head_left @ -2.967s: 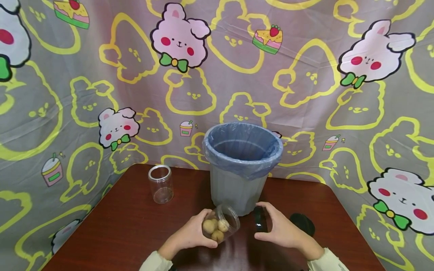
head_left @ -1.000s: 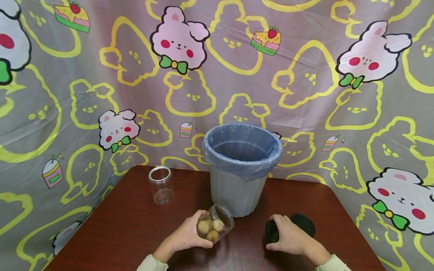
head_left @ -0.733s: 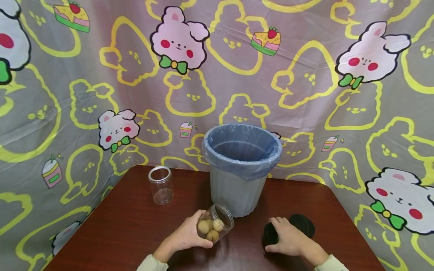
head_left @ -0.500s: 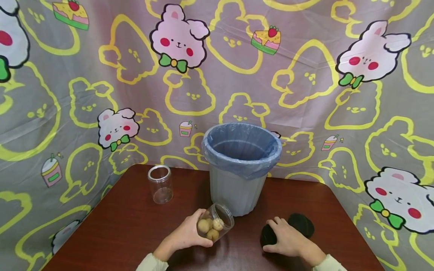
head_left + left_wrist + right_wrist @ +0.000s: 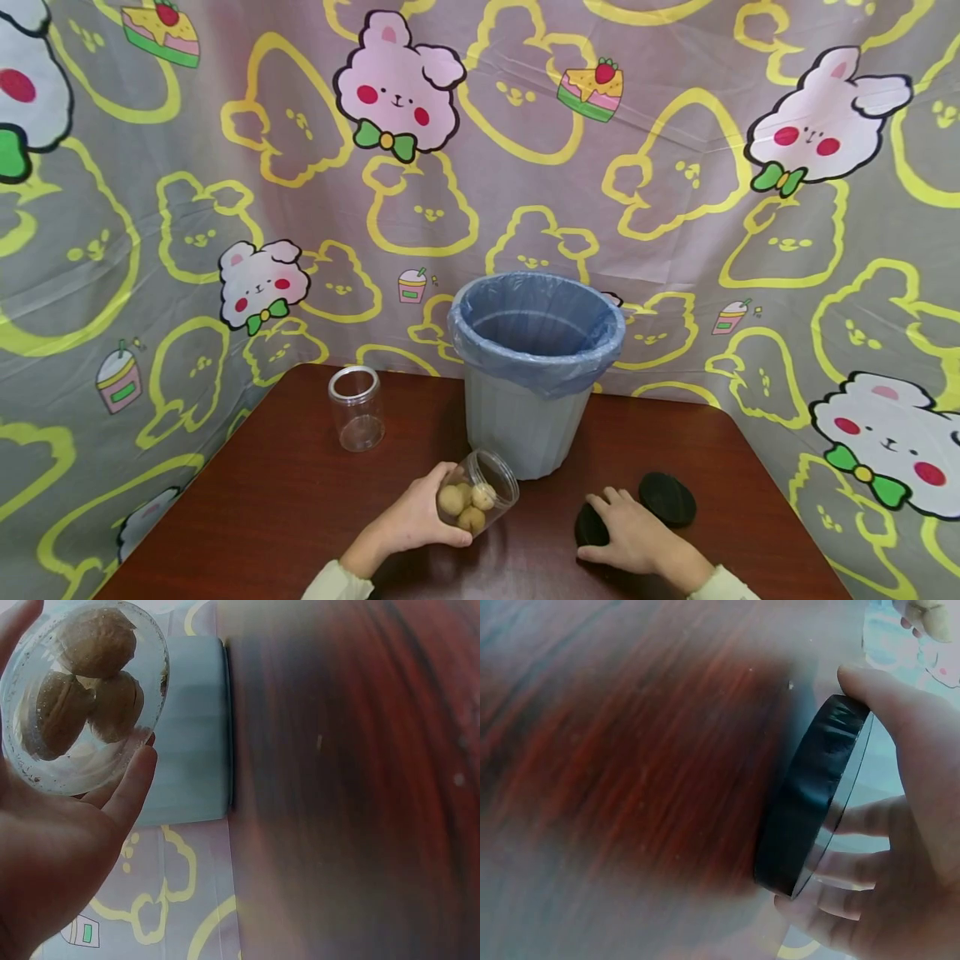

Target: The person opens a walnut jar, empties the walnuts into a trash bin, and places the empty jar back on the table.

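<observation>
My left hand (image 5: 416, 518) grips a clear plastic jar (image 5: 498, 482), tilted with its uncovered mouth facing up and right. Several walnuts (image 5: 465, 504) lie inside it, and the left wrist view shows walnuts (image 5: 96, 643) through the jar's bottom. To the right, my right hand (image 5: 637, 533) holds a round black lid (image 5: 591, 527) low at the tabletop. Thumb and fingers span the edge of that lid (image 5: 810, 802) in the right wrist view. A second black lid (image 5: 669, 498) lies flat just beyond the right hand.
A grey bin (image 5: 525, 417) with a blue plastic liner (image 5: 581, 367) stands behind the hands. At the back left of the brown table (image 5: 285, 483) stands another clear jar (image 5: 358, 421), uncovered and upright. A patterned curtain (image 5: 525, 192) surrounds the table.
Since 3 s ago my right hand has carried the lid away from the jar, rightward and down to the table, turning it flatter. The left hand and jar have shifted slightly left.
</observation>
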`<state>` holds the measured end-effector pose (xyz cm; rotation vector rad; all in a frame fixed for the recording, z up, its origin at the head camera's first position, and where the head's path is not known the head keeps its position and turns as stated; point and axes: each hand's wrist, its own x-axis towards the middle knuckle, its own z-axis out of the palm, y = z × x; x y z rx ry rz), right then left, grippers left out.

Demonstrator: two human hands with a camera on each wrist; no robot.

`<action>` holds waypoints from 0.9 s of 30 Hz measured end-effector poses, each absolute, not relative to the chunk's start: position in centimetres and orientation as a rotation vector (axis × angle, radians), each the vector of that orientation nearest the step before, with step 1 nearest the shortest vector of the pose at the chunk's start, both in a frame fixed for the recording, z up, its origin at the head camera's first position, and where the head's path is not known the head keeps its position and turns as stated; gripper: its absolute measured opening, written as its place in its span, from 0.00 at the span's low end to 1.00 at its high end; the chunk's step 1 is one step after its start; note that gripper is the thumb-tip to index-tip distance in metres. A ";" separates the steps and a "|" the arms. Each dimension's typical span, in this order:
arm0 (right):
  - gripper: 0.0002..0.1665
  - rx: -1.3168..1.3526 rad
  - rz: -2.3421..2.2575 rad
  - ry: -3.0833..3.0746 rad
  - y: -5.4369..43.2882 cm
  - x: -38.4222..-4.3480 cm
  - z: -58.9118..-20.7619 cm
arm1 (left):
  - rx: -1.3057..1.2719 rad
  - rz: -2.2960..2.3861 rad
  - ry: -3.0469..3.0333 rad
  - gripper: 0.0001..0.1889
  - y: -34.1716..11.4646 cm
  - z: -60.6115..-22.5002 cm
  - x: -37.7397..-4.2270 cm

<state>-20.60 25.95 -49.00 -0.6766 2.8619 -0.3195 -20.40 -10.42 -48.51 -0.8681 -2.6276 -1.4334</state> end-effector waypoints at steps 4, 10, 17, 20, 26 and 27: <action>0.54 -0.681 -0.271 2.857 25.8 -20.7 -49.1 | -0.868 -1.439 -2.631 0.45 -10.4 -48.4 -20.4; 0.54 -0.660 -0.244 2.859 25.5 -20.7 -49.2 | -0.873 -1.438 -2.632 0.44 -10.3 -48.3 -20.3; 0.54 -0.641 -0.205 2.884 25.4 -20.8 -49.3 | -0.876 -1.424 -2.632 0.45 -10.3 -48.6 -20.3; 0.53 -0.655 -0.189 2.902 25.3 -20.8 -49.3 | -0.884 -1.422 -2.630 0.45 -10.3 -48.6 -20.3; 0.53 -0.667 -0.162 2.936 25.3 -20.9 -49.5 | -0.893 -1.427 -2.619 0.45 -10.3 -48.6 -20.4; 0.54 -0.665 -0.160 2.938 25.3 -20.9 -49.5 | -0.894 -1.431 -2.617 0.45 -10.3 -48.6 -20.4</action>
